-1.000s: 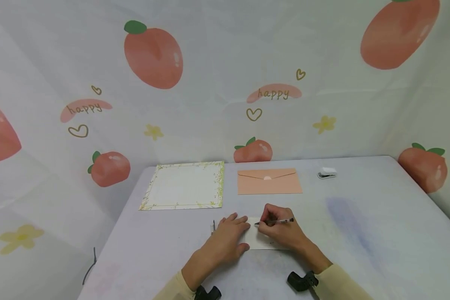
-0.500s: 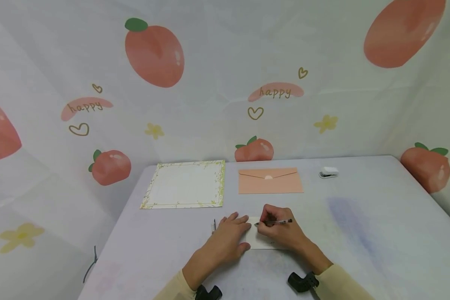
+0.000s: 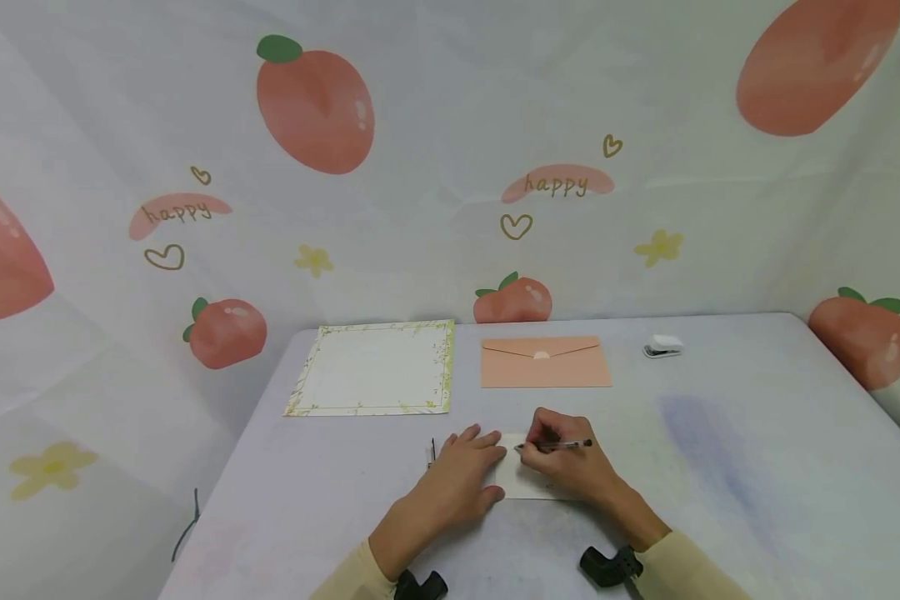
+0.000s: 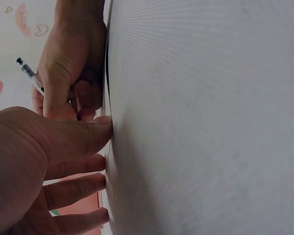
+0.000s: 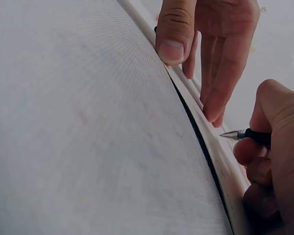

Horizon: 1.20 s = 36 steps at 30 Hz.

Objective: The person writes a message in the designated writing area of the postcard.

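A small cream sheet of paper (image 3: 516, 483) lies on the table in front of the person. The left hand (image 3: 461, 475) rests on its left edge with fingers spread and thumb at the lower corner. Between thumb and fingers the right hand (image 3: 570, 458) pinches a pen (image 3: 570, 443), its body clear with a dark end. In the right wrist view the pen's metal tip (image 5: 230, 134) is close over the paper, near the left fingertips. The right hand covers the sheet's right part. Beside the left hand lies a thin dark-and-white object (image 3: 432, 450), partly hidden.
Behind the hands lie a large sheet with a floral border (image 3: 378, 367) and a peach envelope (image 3: 546, 367). A small white stapler (image 3: 663, 346) sits at the back right. A fruit-printed cloth (image 3: 420, 167) hangs behind the table (image 3: 757, 417).
The whole head view has shifted slightly, so things appear a little further right. Both hands keep nearly the same place on the paper, and the pen stays in the right hand.
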### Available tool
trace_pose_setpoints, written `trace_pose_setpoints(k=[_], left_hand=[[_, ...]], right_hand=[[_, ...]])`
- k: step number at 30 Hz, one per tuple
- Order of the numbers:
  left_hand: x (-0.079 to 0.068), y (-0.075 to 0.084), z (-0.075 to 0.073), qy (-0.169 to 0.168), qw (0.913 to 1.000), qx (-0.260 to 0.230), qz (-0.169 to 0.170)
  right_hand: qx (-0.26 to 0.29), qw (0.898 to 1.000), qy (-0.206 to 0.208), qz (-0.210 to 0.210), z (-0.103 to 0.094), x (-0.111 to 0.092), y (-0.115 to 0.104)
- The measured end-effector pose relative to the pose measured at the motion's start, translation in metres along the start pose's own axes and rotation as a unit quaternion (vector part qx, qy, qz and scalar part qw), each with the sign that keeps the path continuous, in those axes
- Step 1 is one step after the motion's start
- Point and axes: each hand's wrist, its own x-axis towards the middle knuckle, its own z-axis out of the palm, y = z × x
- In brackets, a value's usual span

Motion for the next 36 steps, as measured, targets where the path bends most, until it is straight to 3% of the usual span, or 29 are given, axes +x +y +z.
trace_pose_setpoints(k=[10,14,20,27,31,35,36], left_hand=[[0.000,-0.004,0.006,0.015,0.9998,0.007,0.006],[-0.002,0.002,-0.001,0.016,0.9998,0.004,0.009],[-0.009,0.032,-0.042,-0.016,0.9996,0.020,-0.014],[-0.009,0.026,-0.035,-0.002,0.9998,0.021,0.000],[-0.012,0.039,-0.050,-0.021,0.9994,0.020,-0.019],[-0.011,0.038,-0.049,-0.021,0.9995,0.016,-0.018],[-0.010,0.034,-0.044,-0.016,0.9996,0.020,-0.013]], right_hand=[[0.002,1.000,-0.009,-0.011,0.002,-0.001,0.001],[0.005,1.000,0.000,-0.026,0.002,-0.001,0.002],[0.007,1.000,-0.003,-0.025,0.001,-0.001,0.002],[0.007,1.000,-0.001,-0.026,0.001,-0.001,0.003],[0.001,1.000,0.006,-0.019,0.002,-0.001,0.003],[-0.004,1.000,0.028,-0.003,0.001,-0.002,0.004],[-0.005,0.999,0.034,0.001,0.000,-0.002,0.004]])
